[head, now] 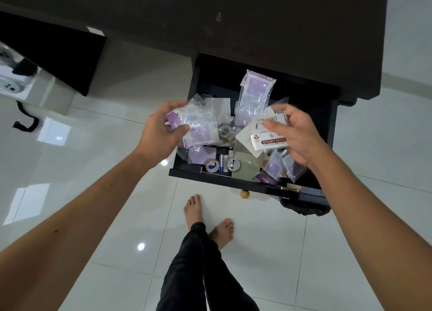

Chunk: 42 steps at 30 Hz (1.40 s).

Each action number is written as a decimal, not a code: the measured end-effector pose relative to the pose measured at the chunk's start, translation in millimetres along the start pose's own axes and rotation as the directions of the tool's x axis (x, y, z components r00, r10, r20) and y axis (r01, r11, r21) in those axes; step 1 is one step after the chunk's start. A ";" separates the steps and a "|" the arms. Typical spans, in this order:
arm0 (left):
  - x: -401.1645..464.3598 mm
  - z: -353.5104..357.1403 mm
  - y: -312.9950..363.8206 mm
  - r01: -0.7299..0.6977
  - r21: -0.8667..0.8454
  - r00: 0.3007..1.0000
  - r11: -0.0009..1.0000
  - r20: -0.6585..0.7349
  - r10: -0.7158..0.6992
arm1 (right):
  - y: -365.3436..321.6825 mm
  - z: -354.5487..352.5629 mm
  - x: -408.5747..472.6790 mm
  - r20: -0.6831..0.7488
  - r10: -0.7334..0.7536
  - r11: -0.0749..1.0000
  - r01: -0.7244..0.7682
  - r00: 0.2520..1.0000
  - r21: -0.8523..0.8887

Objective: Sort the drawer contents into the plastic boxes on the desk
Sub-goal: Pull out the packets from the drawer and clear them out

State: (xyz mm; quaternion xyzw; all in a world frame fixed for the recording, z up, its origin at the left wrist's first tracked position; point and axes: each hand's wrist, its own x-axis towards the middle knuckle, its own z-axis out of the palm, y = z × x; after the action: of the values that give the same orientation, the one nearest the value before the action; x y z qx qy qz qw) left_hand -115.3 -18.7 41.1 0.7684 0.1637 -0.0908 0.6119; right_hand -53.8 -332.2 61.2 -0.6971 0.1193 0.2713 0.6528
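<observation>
Both our forearms reach forward from the bottom corners, and between them our legs in dark trousers (201, 271) stand barefoot on the glossy white floor tiles (105, 228). Our left hand (161, 125) is raised over the left edge of the open dark drawer (257, 185), its fingers (181, 129) and thumb curled round a bundle of clear plastic packets with purple inserts (198, 127). Our right hand (297, 135) is raised over the right half of the drawer; its thumb presses down on a white pack labelled "STICKY NOTE" (268, 142), pinched together with a white card and a clear bag against the curled fingers beneath.

Below our hands the drawer is crowded: more purple packets (256, 93) lean toward the back, two rolls of tape (211, 165) lie near the front with several batteries (223, 163) between them, a pale green pad (245, 169) sits just to their right, and small purple bags (282, 165) pile in the front right corner. A round wooden knob (244, 194) sticks out from the drawer front. The dark tabletop (210, 18) spans the upper part of the view above the drawer. At the far left a white power strip (10, 86) rests by a black cable (25, 121).
</observation>
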 end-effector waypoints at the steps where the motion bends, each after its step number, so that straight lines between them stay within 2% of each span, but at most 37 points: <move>1: 1.7 5.0 2.9 0.007 -0.009 1.000 1.000 -0.008 -0.007 | -2.5 -1.7 -2.6 0.033 -0.016 1.000 0.015 0.999 0.011; 5: 5.8 21.8 13.1 -0.010 -0.035 1.000 0.999 0.021 0.010 | -6.0 1.9 -3.8 0.139 -0.017 0.991 0.035 0.990 -0.128; 9: 6.1 27.8 13.2 -0.059 -0.023 0.990 0.998 0.128 0.061 | -2.4 15.2 0.6 0.095 -0.026 0.953 0.054 0.995 -0.297; 12: 2.6 33.8 19.3 0.012 -0.159 0.978 0.987 0.207 0.022 | 7.3 24.1 2.8 0.074 -0.066 0.928 0.089 0.995 -0.361; 14: 1.4 39.1 22.8 0.069 -0.182 0.970 0.981 0.240 -0.024 | 15.2 28.3 3.8 0.048 -0.076 0.912 0.089 0.996 -0.400; 20: 3.0 57.1 24.5 0.131 -0.195 0.949 0.972 0.310 -0.066 | 29.5 29.9 1.5 -0.016 -0.110 0.916 0.096 0.994 -0.390; 25: 7.9 76.6 28.2 0.035 -0.159 0.925 0.987 0.380 0.028 | 29.1 21.6 0.1 -0.025 -0.113 0.906 0.093 0.993 -0.413; 29: 16.0 89.4 33.9 0.114 -0.218 0.897 0.969 0.442 -0.006 | 27.7 14.6 -0.7 -0.021 -0.118 0.895 0.097 0.993 -0.436; 34: 29.7 104.5 30.0 -0.016 -0.134 0.919 0.991 0.389 0.068 | 27.0 5.7 0.0 -0.038 -0.113 0.893 0.085 0.993 -0.442; 38: 35.1 104.9 27.1 -0.011 -0.116 0.925 0.993 0.376 0.054 | 26.3 -7.1 -2.3 -0.085 -0.131 0.920 0.090 0.988 -0.382; 42: 42.1 100.1 20.2 -0.010 -0.088 0.936 0.996 0.349 0.040 | 21.1 -26.3 -3.8 -0.152 -0.078 0.969 0.039 0.985 -0.243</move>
State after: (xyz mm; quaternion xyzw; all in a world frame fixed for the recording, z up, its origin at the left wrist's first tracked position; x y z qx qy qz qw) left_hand -62.7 -114.0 21.7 0.7153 0.0458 -0.2114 0.6645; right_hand -62.0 -361.0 45.4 -0.7935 0.1173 0.2070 0.5601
